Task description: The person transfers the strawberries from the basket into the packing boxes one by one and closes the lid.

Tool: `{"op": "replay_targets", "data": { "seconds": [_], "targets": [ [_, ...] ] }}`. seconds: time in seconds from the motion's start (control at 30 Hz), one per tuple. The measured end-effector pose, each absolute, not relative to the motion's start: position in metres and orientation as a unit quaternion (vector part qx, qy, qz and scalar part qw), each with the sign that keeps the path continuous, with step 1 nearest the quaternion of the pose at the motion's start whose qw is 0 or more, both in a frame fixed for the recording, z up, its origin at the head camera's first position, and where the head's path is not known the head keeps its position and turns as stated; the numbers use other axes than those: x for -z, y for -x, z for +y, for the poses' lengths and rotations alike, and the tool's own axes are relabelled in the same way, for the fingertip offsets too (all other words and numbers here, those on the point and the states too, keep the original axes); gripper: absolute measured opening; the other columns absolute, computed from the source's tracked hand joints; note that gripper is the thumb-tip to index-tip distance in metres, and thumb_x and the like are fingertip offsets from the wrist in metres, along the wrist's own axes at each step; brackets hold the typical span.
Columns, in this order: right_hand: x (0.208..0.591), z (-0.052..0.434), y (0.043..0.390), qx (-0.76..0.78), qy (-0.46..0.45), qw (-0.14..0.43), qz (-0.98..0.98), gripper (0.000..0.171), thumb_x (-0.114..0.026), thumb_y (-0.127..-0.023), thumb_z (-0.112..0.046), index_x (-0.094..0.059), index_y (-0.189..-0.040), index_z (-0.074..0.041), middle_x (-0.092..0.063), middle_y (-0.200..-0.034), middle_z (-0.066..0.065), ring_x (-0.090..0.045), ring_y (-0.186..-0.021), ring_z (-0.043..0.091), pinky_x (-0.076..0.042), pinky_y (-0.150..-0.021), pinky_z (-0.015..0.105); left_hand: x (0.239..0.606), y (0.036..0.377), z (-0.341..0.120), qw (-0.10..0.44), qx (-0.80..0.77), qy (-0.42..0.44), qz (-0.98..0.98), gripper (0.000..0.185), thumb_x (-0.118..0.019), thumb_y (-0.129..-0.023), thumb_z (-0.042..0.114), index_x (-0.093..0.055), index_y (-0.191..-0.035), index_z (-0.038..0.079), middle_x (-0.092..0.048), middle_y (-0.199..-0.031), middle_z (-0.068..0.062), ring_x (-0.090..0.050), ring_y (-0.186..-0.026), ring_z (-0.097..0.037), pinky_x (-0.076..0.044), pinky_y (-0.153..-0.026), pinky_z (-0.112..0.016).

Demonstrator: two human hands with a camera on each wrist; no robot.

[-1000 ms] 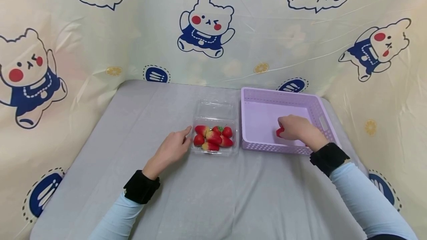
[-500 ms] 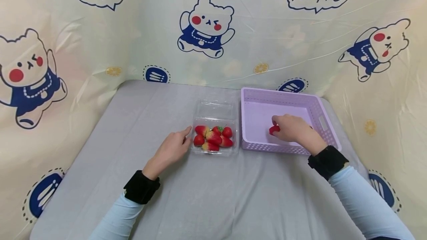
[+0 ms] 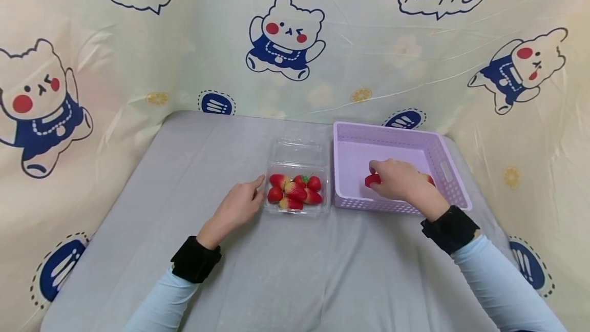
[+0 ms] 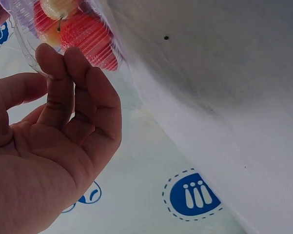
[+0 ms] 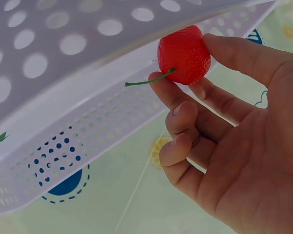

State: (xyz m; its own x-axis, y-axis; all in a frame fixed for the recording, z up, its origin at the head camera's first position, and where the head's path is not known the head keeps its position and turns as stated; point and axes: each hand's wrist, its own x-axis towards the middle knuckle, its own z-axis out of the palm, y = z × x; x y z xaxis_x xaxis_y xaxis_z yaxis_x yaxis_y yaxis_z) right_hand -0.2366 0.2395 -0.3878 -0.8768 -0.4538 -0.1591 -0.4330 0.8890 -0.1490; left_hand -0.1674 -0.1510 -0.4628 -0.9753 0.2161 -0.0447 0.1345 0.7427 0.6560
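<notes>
- Pinching a small red fruit (image 5: 184, 55) with a thin green stem, our right hand (image 3: 400, 180) holds it between the thumb and the first fingers, down inside the purple basket (image 3: 437, 142).
- We think the hold is soft and only at the tips, so the little fruit does not get squashed and the stem can stick out free.
- We see the fruit (image 3: 372, 180) low over the basket floor, close to the near wall with all the little holes. We cannot tell if it touches the floor.
- We spot a bit more red behind the hand, by the basket's right wall. It is too hidden for us to say what it is.
- Our left hand (image 3: 239, 206) holds nothing. Its fingers (image 4: 70, 83) are loosely bent, and the tips rest against the left side of the clear plastic box (image 3: 322, 208).
- We think the left hand is there to keep the light box from sliding.
- The box is open, with its lid (image 3: 298, 149) folded back, so we can reach in from the top.
- A heap of strawberries (image 3: 295, 190) lies in the box, red with some pale yellow bits.
- The box sits just beside the basket, so it is a short trip from one to the other.
- Both stand on a gray cloth (image 3: 276, 270), and a curtain with bears (image 3: 286, 37) and the word "happy" hangs all around.
</notes>
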Motion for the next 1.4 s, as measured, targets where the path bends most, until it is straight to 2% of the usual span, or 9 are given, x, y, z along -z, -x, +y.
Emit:
{"op": "replay_targets", "data": {
  "seconds": [0.47,1.0,1.4],
  "targets": [
    [0.381,0.23,0.228,0.067,0.263,0.065,0.96,0.035,-0.083,-0.089,-0.021,-0.07,-0.116,-0.004,-0.072,-0.093,0.008,-0.066,-0.076,0.022,-0.061,-0.077,0.044,0.463,0.169,-0.151,0.053,-0.345,-0.097,0.932,0.054,-0.063,-0.105,0.011,-0.048,-0.154,-0.006,-0.042,-0.058,-0.002,-0.037,-0.05,-0.017,-0.035,-0.05,-0.027],
    [0.377,0.219,0.223,0.075,0.295,0.031,0.952,0.032,-0.084,-0.088,-0.023,-0.069,-0.111,-0.006,-0.073,-0.089,0.005,-0.069,-0.074,0.02,-0.061,-0.073,0.04,0.462,0.168,-0.151,0.057,-0.345,-0.094,0.932,0.055,-0.064,-0.104,0.012,-0.048,-0.154,-0.005,-0.044,-0.058,-0.002,-0.039,-0.05,-0.017,-0.036,-0.05,-0.027],
    [0.376,0.21,0.22,0.081,0.297,0.023,0.951,0.034,-0.084,-0.089,-0.026,-0.071,-0.114,-0.007,-0.074,-0.093,0.005,-0.07,-0.077,0.021,-0.062,-0.076,0.04,0.462,0.169,-0.151,0.056,-0.345,-0.096,0.932,0.055,-0.064,-0.104,0.012,-0.048,-0.154,-0.006,-0.043,-0.057,-0.002,-0.038,-0.049,-0.017,-0.035,-0.05,-0.026]
  ]
}}
